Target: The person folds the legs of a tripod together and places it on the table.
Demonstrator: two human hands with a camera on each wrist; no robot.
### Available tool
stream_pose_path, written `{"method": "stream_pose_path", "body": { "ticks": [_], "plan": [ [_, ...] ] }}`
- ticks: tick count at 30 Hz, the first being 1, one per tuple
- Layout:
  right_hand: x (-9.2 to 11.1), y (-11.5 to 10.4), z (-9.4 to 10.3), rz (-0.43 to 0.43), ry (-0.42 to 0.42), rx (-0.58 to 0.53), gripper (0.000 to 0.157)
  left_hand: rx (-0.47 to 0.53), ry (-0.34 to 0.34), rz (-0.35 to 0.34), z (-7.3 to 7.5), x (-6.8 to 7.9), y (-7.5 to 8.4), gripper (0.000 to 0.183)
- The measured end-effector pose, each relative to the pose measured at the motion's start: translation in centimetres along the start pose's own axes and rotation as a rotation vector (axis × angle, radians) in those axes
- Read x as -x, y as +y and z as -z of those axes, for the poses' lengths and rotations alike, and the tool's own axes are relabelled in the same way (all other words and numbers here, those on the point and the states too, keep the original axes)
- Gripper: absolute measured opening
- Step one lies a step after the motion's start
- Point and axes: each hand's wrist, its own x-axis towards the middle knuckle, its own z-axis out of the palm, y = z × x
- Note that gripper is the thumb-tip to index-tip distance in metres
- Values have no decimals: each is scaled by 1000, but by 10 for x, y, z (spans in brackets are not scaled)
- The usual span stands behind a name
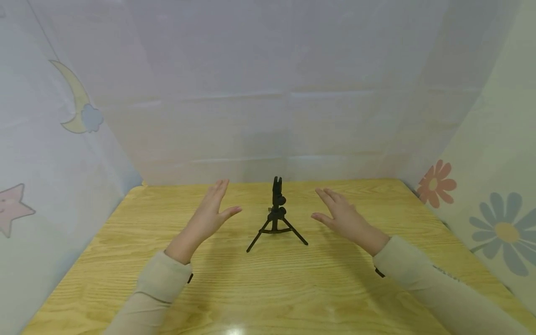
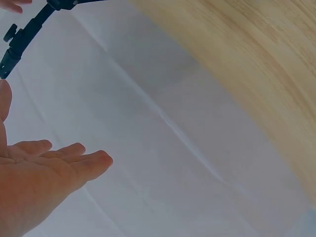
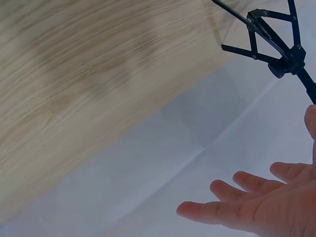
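Observation:
A small black tripod (image 1: 275, 215) stands upright on the wooden table, its legs spread and a forked top pointing up. To its left my left hand (image 1: 205, 216) is held above the table, fingers straight and thumb apart, holding nothing. On the other side my right hand (image 1: 345, 218) mirrors it, palm toward the tripod, fingers extended and nothing in them. Both hands are apart from the tripod. The left wrist view catches the tripod's post and knob (image 2: 22, 42) at its upper left corner. Its braced legs (image 3: 271, 34) show at the upper right of the right wrist view.
The light wood table (image 1: 268, 288) ends at a pale hanging cloth (image 1: 268, 93) behind the tripod. Printed cloth with a moon (image 1: 75, 100) and a star rises at the left; cloth with flowers (image 1: 435, 184) lines the right side.

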Motion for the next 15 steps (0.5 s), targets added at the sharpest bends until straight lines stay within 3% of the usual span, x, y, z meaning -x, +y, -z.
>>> {"method": "stream_pose_path", "body": {
  "ticks": [15],
  "plan": [
    [-3, -10, -11, 21, -2, -139, 70, 82, -10, -1, -9, -8, 18, 83]
  ]
}}
